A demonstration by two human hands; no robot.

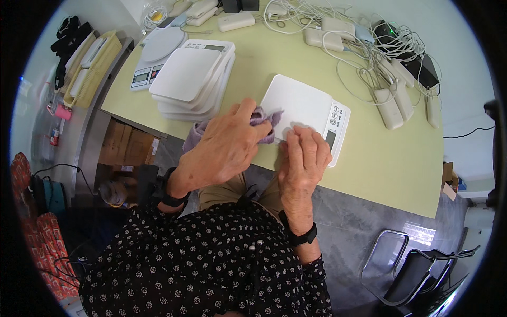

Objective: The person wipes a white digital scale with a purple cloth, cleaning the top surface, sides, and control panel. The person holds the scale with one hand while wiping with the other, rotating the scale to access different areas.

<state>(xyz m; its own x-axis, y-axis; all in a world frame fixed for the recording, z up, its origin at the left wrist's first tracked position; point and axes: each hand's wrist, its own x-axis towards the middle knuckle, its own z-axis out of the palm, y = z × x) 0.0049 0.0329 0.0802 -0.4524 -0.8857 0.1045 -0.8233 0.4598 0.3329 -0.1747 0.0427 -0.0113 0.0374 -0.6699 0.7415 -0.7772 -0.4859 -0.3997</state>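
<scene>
White flat plastic scale: near edge of pale-green worktop; probably light, stiff, slick; take opposite sides.
Left grip: pinching soft-looking purple cloth.
Right grip: fingers bent over scale; pinch unclear.

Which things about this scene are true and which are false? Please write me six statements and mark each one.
1. The left hand holds a purple cloth. True.
2. The right hand touches the stacked white scales. False: it touches the single white scale.
3. The stacked white scales stand left of the single one. True.
4. The tabletop is dark red. False: it is pale yellow-green.
5. Tangled cables lie toward the tabletop's far right. True.
6. The chair stands at the picture's left. False: it stands at the lower right.
</scene>
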